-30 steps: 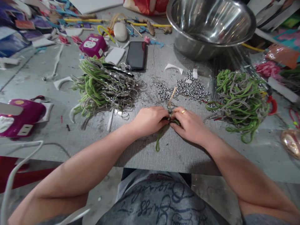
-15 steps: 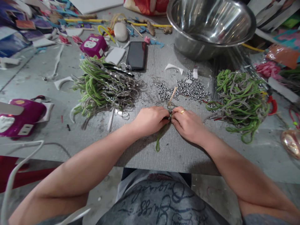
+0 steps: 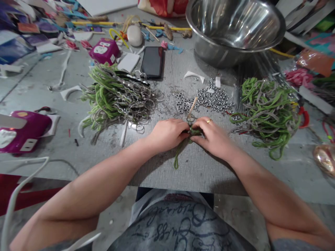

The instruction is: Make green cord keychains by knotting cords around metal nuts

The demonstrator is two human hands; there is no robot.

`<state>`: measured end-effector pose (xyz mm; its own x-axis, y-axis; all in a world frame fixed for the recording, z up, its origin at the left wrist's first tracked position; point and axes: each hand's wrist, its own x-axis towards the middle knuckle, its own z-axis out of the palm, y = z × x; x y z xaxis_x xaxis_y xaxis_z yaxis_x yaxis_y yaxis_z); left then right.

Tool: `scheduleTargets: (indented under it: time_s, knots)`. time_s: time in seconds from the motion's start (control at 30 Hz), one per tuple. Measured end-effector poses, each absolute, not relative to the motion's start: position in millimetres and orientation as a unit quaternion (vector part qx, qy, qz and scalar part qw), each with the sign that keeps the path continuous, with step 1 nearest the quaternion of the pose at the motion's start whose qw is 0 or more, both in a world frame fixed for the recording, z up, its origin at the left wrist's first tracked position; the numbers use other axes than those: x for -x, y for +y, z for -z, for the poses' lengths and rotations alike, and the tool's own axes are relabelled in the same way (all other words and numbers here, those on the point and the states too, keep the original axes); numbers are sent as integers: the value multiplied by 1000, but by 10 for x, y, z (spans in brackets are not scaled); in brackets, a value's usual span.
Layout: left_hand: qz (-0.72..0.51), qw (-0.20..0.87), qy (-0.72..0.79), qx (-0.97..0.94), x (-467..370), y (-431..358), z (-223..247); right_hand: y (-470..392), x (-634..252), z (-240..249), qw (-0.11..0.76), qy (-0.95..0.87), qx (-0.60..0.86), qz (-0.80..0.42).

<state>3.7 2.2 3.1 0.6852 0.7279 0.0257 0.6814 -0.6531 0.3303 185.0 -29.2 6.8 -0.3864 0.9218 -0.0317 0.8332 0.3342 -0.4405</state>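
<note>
A green cord (image 3: 176, 162) runs between my hands, its looped end lying on the table toward me. My left hand (image 3: 169, 135) pinches the cord between thumb and fingers. Curled around the same small section from the other side is my right hand (image 3: 214, 139), wearing a ring; its thumb and forefinger are a little apart with green strands between them. Just beyond the fingertips, a thin wooden stick (image 3: 192, 106) leans up beside a small clear ring. Small silver beads (image 3: 214, 99) lie scattered behind it. Fine detail at the fingertips is partly hidden.
Green-grey cords with metal rings (image 3: 110, 90) are heaped left; loose green-grey cords (image 3: 269, 111) lie right. A steel bowl (image 3: 230, 57), black phone (image 3: 152, 62) and purple power adapter (image 3: 104, 50) stand behind. Another purple adapter (image 3: 28, 130) sits far left, near a white cable (image 3: 15, 195).
My right hand has shifted slightly right and its thumb and forefinger have parted, exposing more green cord. My left hand stays nearly still.
</note>
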Motion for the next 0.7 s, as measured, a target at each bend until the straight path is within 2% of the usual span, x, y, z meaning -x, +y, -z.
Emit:
scheduleTargets:
  time_s: [0.43, 0.7]
  knots:
    - [-64, 113, 410, -903, -114, -58, -30, -289, -1892, -92, 56, -834, 528, -153]
    - [-50, 79, 439, -894, -182, -112, 14, -191, -2075, -110, 89, -850, 470, -221]
